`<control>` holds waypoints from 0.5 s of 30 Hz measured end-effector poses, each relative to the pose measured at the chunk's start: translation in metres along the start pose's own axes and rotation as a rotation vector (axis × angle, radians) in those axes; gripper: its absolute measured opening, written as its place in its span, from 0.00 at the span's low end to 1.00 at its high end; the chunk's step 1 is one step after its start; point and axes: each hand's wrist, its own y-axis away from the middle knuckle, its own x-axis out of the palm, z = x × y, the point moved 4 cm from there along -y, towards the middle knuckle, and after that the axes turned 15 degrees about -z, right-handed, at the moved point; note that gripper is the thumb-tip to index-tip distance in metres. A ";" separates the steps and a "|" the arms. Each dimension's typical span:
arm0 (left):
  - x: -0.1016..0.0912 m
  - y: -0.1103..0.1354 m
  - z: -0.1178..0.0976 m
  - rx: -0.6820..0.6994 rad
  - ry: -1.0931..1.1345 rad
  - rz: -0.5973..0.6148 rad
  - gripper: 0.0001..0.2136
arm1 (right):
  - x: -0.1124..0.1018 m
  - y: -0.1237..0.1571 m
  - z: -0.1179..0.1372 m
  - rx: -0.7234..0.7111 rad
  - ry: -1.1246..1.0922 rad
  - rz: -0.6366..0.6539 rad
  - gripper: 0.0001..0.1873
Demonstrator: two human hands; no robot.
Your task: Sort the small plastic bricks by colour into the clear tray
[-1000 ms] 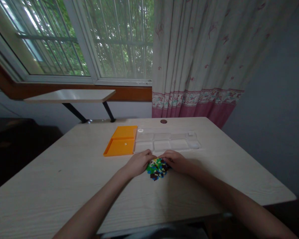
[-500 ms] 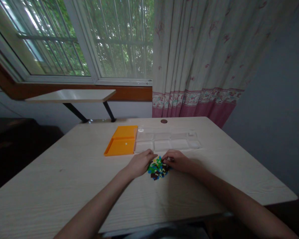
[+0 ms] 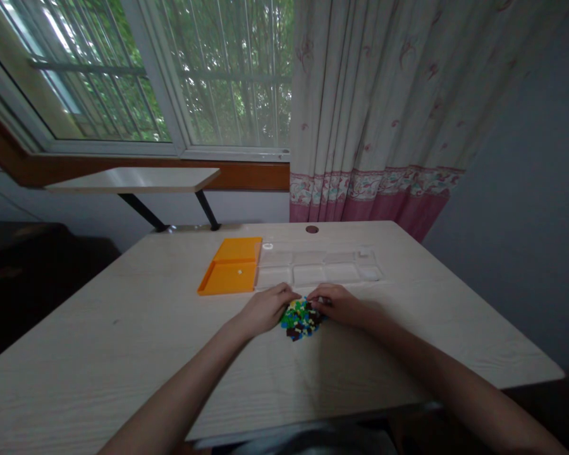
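Note:
A small pile of tiny coloured pieces, green, blue, yellow and dark brown, lies on the pale wooden table in front of me. My left hand curls against the pile's left side. My right hand curls against its right side. The fingers of both hands are bent and held together, and their tips touch the far edge of the pile. The pieces are too small to tell their shape.
Just behind the hands lies a clear plastic tray with several compartments, and an orange lid or tray lies joined to its left. A small shelf on black legs stands under the window. A curtain hangs at the back right.
Both hands stay cupped on the pile, with only slight finger shifts. The pile looks a little more gathered. The view has drifted slightly.

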 end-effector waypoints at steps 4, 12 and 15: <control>-0.003 0.002 0.003 0.000 0.000 -0.004 0.16 | -0.003 0.000 0.000 0.016 -0.020 -0.004 0.09; -0.002 0.002 -0.003 0.033 0.015 0.003 0.15 | 0.002 -0.001 0.000 0.026 -0.002 0.019 0.06; -0.001 0.001 -0.006 0.039 0.023 -0.011 0.15 | 0.003 0.000 -0.002 0.024 0.000 0.013 0.06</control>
